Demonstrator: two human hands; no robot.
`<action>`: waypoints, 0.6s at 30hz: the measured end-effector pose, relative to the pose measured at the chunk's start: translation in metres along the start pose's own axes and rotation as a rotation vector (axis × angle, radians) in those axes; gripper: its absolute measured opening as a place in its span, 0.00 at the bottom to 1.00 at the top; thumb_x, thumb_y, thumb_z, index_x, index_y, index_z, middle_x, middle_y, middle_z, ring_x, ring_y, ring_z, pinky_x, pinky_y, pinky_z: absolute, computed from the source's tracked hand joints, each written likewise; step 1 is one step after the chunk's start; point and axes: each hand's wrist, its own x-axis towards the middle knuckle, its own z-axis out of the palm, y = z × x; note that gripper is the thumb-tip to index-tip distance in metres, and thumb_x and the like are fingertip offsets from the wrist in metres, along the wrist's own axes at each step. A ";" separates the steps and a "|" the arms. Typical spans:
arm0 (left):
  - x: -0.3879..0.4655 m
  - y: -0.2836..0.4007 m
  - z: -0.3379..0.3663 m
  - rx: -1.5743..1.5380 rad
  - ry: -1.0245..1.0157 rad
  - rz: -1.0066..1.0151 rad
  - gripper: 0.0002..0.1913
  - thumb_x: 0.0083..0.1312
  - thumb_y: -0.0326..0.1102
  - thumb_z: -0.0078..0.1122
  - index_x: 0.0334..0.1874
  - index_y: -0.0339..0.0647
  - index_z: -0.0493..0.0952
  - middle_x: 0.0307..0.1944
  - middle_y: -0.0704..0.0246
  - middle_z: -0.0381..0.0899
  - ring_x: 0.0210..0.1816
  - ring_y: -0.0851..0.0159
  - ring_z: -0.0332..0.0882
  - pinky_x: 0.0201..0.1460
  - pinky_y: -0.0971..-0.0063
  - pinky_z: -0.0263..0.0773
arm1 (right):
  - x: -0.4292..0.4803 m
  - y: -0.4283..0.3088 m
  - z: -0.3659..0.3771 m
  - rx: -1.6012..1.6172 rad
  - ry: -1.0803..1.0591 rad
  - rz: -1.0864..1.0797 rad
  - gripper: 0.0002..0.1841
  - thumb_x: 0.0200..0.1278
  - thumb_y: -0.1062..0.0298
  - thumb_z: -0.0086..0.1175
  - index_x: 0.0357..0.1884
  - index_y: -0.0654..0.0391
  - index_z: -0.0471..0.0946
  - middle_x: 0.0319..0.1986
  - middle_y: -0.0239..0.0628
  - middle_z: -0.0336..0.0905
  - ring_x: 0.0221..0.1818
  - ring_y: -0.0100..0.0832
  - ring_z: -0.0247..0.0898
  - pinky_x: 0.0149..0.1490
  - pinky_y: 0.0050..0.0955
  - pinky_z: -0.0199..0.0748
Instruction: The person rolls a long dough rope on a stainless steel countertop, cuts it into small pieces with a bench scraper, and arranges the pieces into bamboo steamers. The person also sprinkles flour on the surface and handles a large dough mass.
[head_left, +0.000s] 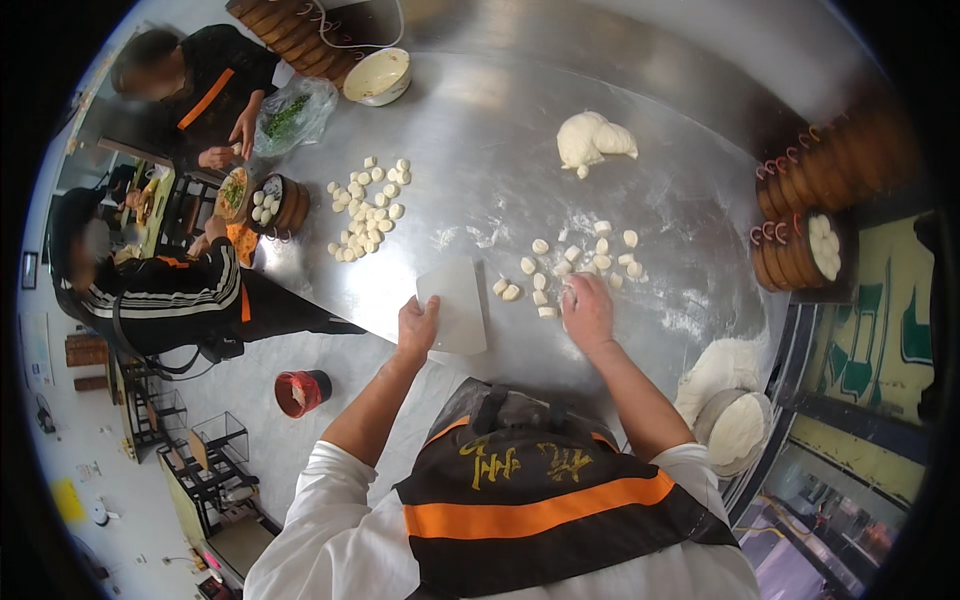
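My left hand grips the edge of a wide, flat metal dough scraper over the front of the steel worktable. Its broad face is turned up. To the right, my right hand is low over the table with fingers curled down. Whether a dough piece is under those fingers is hidden. Small cut dough pieces lie loosely around it on floured metal. A larger group of dough pieces is spread at the left. Farther back rests a big lump of dough.
Two people work at the left beside a bamboo steamer and a bowl of filling. Stacked steamers stand at the right edge, with a flour bowl nearer me. An enamel basin sits at the back. A lined bin is on the floor.
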 end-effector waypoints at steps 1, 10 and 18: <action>0.005 -0.001 -0.002 0.050 -0.007 0.027 0.20 0.79 0.42 0.62 0.54 0.26 0.82 0.39 0.59 0.88 0.39 0.63 0.84 0.46 0.64 0.80 | 0.005 -0.009 0.010 -0.001 -0.001 -0.029 0.15 0.66 0.69 0.64 0.54 0.60 0.82 0.50 0.48 0.83 0.57 0.53 0.77 0.63 0.51 0.76; -0.032 0.078 0.023 0.583 -0.122 0.423 0.14 0.76 0.42 0.62 0.45 0.34 0.80 0.37 0.47 0.87 0.38 0.35 0.84 0.42 0.45 0.79 | 0.031 -0.063 0.047 -0.271 -0.366 -0.117 0.23 0.58 0.61 0.72 0.54 0.59 0.84 0.57 0.47 0.77 0.65 0.50 0.70 0.66 0.51 0.72; -0.043 0.081 0.047 0.672 -0.221 0.602 0.11 0.75 0.37 0.61 0.37 0.36 0.77 0.31 0.48 0.85 0.33 0.37 0.84 0.38 0.45 0.79 | 0.027 -0.058 0.055 -0.248 -0.302 -0.169 0.18 0.54 0.63 0.70 0.47 0.59 0.84 0.54 0.47 0.75 0.61 0.53 0.70 0.62 0.53 0.73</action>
